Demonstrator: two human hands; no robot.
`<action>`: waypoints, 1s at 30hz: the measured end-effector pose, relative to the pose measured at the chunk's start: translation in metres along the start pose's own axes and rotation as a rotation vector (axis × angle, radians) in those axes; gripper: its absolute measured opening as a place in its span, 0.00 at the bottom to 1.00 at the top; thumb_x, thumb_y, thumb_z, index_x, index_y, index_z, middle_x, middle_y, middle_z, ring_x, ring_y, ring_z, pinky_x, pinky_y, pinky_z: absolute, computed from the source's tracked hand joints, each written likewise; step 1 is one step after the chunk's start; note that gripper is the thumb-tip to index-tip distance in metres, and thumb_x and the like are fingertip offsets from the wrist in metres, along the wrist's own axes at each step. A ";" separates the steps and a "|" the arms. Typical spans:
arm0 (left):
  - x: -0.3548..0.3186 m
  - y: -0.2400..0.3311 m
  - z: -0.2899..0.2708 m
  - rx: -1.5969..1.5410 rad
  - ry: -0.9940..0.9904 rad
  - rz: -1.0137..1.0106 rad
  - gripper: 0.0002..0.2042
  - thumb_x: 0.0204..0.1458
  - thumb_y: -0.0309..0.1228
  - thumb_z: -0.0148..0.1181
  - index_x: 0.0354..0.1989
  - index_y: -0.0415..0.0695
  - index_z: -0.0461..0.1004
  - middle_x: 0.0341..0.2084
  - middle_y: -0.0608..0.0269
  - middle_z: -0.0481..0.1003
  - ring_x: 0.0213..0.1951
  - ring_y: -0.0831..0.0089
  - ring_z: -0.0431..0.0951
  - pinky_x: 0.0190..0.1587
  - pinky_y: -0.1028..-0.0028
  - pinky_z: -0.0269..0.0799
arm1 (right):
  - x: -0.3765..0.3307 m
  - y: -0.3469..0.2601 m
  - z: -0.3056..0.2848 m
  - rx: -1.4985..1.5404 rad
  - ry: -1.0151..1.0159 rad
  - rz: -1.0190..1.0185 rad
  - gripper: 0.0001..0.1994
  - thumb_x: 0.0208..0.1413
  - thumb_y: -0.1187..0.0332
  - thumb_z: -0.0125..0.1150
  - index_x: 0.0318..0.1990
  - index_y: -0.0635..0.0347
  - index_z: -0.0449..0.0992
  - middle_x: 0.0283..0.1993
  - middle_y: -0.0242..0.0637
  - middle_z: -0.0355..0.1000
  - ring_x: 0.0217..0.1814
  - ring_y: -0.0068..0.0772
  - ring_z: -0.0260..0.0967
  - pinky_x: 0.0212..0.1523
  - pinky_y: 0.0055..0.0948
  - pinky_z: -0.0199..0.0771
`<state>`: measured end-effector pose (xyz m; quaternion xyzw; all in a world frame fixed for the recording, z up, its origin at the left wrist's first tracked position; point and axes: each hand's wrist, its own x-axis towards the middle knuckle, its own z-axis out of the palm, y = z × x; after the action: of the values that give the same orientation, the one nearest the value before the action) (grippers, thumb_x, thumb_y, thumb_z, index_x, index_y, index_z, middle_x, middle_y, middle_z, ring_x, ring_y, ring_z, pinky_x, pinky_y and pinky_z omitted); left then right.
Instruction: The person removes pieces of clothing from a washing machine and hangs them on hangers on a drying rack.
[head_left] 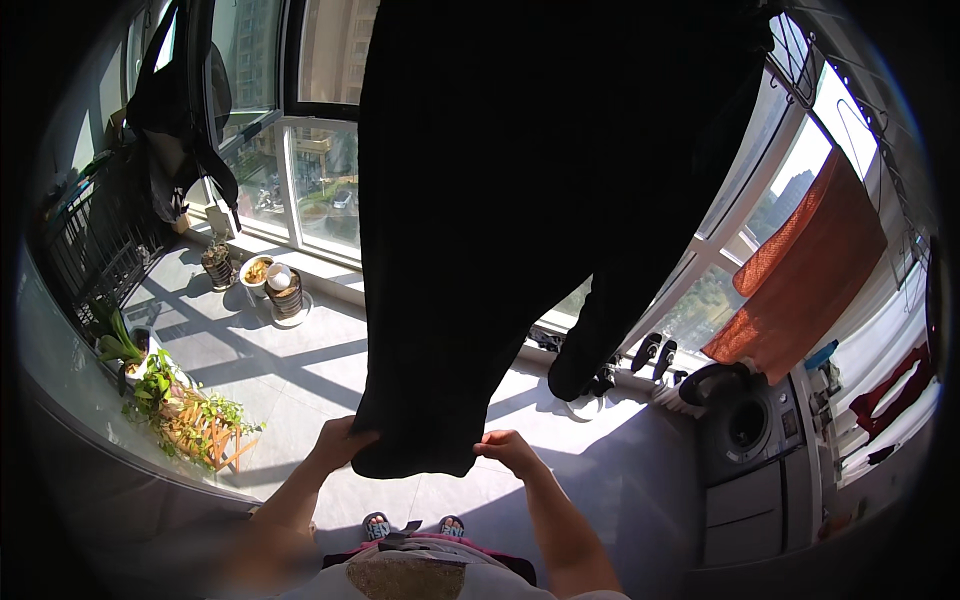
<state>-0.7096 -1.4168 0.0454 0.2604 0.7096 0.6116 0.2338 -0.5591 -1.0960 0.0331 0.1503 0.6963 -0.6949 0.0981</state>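
I see the left hand (340, 442) and right hand (511, 453) pinching one black garment (450, 240), lower centre; its top is cut off.

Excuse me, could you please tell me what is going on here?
Someone is handling a large black garment that hangs in front of them. The left hand pinches the left edge of its near lower end, and the right hand the right edge. Off to the right, an orange cloth hangs near a washing machine.
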 end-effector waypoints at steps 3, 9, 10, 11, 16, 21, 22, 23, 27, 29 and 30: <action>0.011 0.045 0.004 -0.041 0.003 0.252 0.23 0.39 0.30 0.70 0.45 0.39 0.72 0.36 0.60 0.76 0.38 0.73 0.76 0.43 0.73 0.72 | -0.005 -0.037 -0.013 0.022 -0.093 0.028 0.25 0.42 0.75 0.69 0.52 0.58 0.71 0.51 0.38 0.70 0.54 0.31 0.67 0.55 0.32 0.65; 0.059 0.159 0.023 -0.275 0.327 0.249 0.17 0.37 0.26 0.70 0.38 0.36 0.74 0.30 0.63 0.76 0.31 0.77 0.74 0.37 0.76 0.72 | 0.024 -0.199 0.029 0.269 0.147 -0.672 0.18 0.54 0.68 0.61 0.50 0.65 0.69 0.41 0.34 0.72 0.43 0.24 0.67 0.46 0.26 0.66; 0.065 0.170 0.024 -0.282 0.382 0.218 0.16 0.38 0.26 0.70 0.37 0.36 0.75 0.28 0.64 0.76 0.30 0.77 0.73 0.37 0.76 0.72 | 0.024 -0.196 0.033 0.269 0.245 -0.643 0.11 0.54 0.66 0.60 0.38 0.66 0.74 0.30 0.26 0.71 0.32 0.17 0.64 0.37 0.21 0.64; 0.073 0.180 0.026 -0.297 0.423 0.191 0.15 0.38 0.26 0.69 0.36 0.36 0.75 0.27 0.65 0.76 0.30 0.78 0.73 0.36 0.76 0.72 | 0.029 -0.175 0.020 0.236 0.283 -0.556 0.12 0.55 0.68 0.59 0.43 0.67 0.74 0.36 0.30 0.73 0.37 0.21 0.68 0.40 0.23 0.68; 0.088 0.181 -0.019 -0.196 0.059 0.612 0.33 0.41 0.48 0.67 0.50 0.37 0.65 0.35 0.69 0.72 0.37 0.79 0.71 0.40 0.79 0.68 | 0.016 -0.207 0.011 0.318 -0.052 -0.740 0.35 0.52 0.47 0.57 0.62 0.57 0.56 0.57 0.35 0.63 0.61 0.32 0.58 0.59 0.39 0.58; 0.106 0.313 -0.002 -0.300 0.354 0.723 0.17 0.55 0.41 0.56 0.43 0.39 0.70 0.21 0.76 0.67 0.23 0.86 0.62 0.28 0.82 0.60 | 0.004 -0.341 -0.012 0.514 0.192 -0.994 0.14 0.58 0.55 0.53 0.43 0.56 0.67 0.24 0.24 0.66 0.23 0.13 0.62 0.27 0.14 0.65; 0.099 0.331 0.003 -0.315 0.410 0.727 0.13 0.55 0.38 0.56 0.39 0.39 0.71 0.21 0.75 0.68 0.24 0.86 0.63 0.28 0.81 0.60 | -0.006 -0.355 -0.010 0.467 0.309 -0.986 0.11 0.58 0.58 0.54 0.38 0.54 0.66 0.19 0.21 0.61 0.18 0.10 0.56 0.22 0.13 0.59; 0.092 0.343 0.005 -0.331 0.466 0.731 0.10 0.56 0.35 0.55 0.35 0.39 0.72 0.21 0.74 0.69 0.25 0.86 0.64 0.28 0.81 0.60 | -0.016 -0.366 -0.007 0.420 0.425 -0.975 0.09 0.58 0.60 0.55 0.34 0.52 0.65 0.15 0.18 0.56 0.13 0.08 0.50 0.16 0.11 0.52; 0.100 0.328 -0.018 -0.223 0.448 0.651 0.14 0.56 0.38 0.55 0.40 0.38 0.72 0.28 0.68 0.73 0.30 0.84 0.69 0.35 0.82 0.64 | -0.015 -0.362 -0.030 0.347 0.602 -1.043 0.14 0.57 0.57 0.56 0.41 0.56 0.66 0.20 0.21 0.60 0.19 0.10 0.56 0.22 0.12 0.56; 0.093 0.350 -0.019 -0.254 0.319 0.850 0.16 0.56 0.40 0.55 0.44 0.38 0.71 0.31 0.66 0.74 0.33 0.82 0.71 0.39 0.81 0.66 | -0.036 -0.374 -0.017 0.223 0.889 -1.035 0.19 0.56 0.55 0.57 0.46 0.59 0.66 0.26 0.26 0.66 0.27 0.15 0.63 0.31 0.16 0.63; 0.090 0.367 -0.013 -0.239 0.306 0.946 0.17 0.55 0.40 0.56 0.46 0.38 0.70 0.32 0.65 0.74 0.36 0.80 0.71 0.40 0.80 0.66 | -0.042 -0.383 -0.014 0.063 1.092 -1.209 0.26 0.55 0.51 0.57 0.52 0.62 0.62 0.45 0.40 0.65 0.49 0.33 0.64 0.50 0.34 0.63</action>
<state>-0.7552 -1.3245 0.4090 0.4318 0.4652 0.7587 -0.1469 -0.6509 -1.0806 0.4072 0.0688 0.5867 -0.4758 -0.6517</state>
